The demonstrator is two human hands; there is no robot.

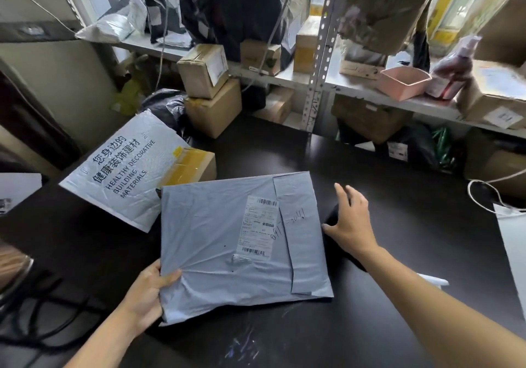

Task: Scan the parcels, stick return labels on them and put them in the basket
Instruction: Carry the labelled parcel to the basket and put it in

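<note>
Where the dark worktop (370, 325) runs nearest the camera, scuffed with pale scratches, a grey parcel (222, 242) lies flat, its near-left corner pinched in the left hand (148, 296), thumb on top. Its white shipping label (259, 226) carries two barcodes, with handwritten digits alongside that are hard to read. The right hand (351, 219) hovers just beside the parcel's right edge, grip wide and holding nothing. Farther left, a white mailer (122, 168) reads "HEALTHY DECORATIVE BUILDING MATERIALS". Beyond, metal shelves (318, 82) hold cardboard boxes (203, 71) and a pink tray (404, 82).
</note>
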